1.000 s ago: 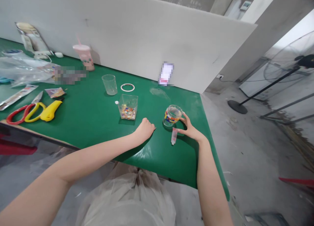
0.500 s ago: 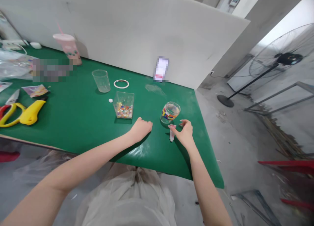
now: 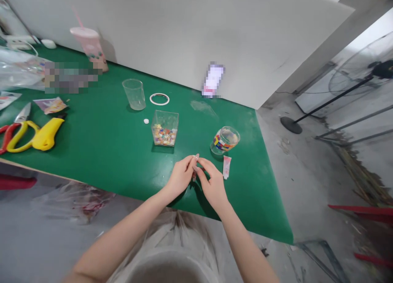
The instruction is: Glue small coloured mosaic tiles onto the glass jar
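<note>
My left hand (image 3: 181,176) and my right hand (image 3: 211,180) meet above the green table (image 3: 101,152), fingertips pinched together around something too small to make out. Just right of them lies a small pink tube (image 3: 226,167). Behind it stands a clear round jar (image 3: 224,140) with a band of coloured tiles around it. A clear square box (image 3: 165,129) holding several coloured tiles stands beyond my left hand.
Farther back are an empty clear cup (image 3: 134,94), a white ring (image 3: 159,98), a small white cap (image 3: 146,121) and a pink drink cup (image 3: 90,46). Yellow and red scissors (image 3: 29,135) lie at the left. A white wall board runs behind; a floor fan (image 3: 362,76) stands right.
My right hand left the jar and the pink tube and came left. My left hand lifted off the table to meet it, and the fingertips now pinch together.
</note>
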Demonstrator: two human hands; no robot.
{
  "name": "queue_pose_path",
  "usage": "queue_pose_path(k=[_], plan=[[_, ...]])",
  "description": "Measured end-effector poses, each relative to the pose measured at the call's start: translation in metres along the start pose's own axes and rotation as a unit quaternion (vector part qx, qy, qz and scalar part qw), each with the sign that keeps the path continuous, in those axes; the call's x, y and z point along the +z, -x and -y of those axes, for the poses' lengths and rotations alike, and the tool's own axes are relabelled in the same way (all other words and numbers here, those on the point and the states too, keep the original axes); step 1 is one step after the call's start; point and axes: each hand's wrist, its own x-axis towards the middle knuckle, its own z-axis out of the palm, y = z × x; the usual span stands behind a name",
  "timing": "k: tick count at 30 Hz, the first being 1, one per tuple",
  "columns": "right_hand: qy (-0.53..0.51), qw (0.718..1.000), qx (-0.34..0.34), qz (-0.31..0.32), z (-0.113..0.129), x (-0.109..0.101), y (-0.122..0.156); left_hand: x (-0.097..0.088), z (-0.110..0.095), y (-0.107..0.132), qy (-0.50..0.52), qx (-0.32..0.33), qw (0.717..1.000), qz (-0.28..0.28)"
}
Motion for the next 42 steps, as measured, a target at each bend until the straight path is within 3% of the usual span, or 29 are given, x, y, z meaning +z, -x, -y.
queue_pose_path(k=[4, 8, 13, 18, 23, 28, 31, 34, 37, 40, 42], plan=[[0.039, 0.999, 0.008, 0.001, 0.005, 0.013, 0.004, -0.001, 0.004, -0.001, 0.025, -0.010, 0.999, -0.033], [0.122, 0.990, 0.011, 0.071, 0.019, 0.018, 0.005, -0.003, 0.012, -0.005, 0.049, -0.037, 0.996, -0.065], [0.207, 0.970, 0.004, 0.126, 0.029, 0.017, 0.002, 0.000, 0.019, -0.010, 0.080, -0.071, 0.992, -0.066], [0.241, 0.959, -0.010, 0.149, 0.023, 0.013, 0.003, -0.002, 0.011, -0.009, 0.100, -0.079, 0.990, -0.058], [0.261, 0.956, -0.052, 0.121, 0.018, 0.010, 0.008, -0.005, 0.006, -0.007, 0.135, -0.097, 0.985, -0.044], [0.252, 0.963, -0.047, 0.078, 0.018, 0.009, 0.013, -0.006, 0.006, -0.006, 0.208, -0.112, 0.971, -0.048], [0.226, 0.972, -0.044, 0.039, 0.019, -0.003, 0.012, -0.007, 0.005, -0.006, 0.223, -0.128, 0.966, -0.030], [0.242, 0.968, 0.032, -0.053, 0.015, -0.031, 0.009, -0.008, 0.003, -0.005, 0.220, -0.142, 0.965, -0.010], [0.322, 0.925, 0.175, -0.102, 0.003, -0.064, 0.007, -0.008, 0.001, -0.005, 0.197, -0.124, 0.972, -0.007], [0.345, 0.896, 0.279, -0.009, -0.013, -0.085, 0.006, -0.006, 0.000, -0.004, 0.184, -0.114, 0.976, 0.002], [0.354, 0.874, 0.329, 0.041, -0.022, -0.087, 0.003, -0.006, -0.001, -0.003, 0.184, -0.118, 0.976, 0.014]])
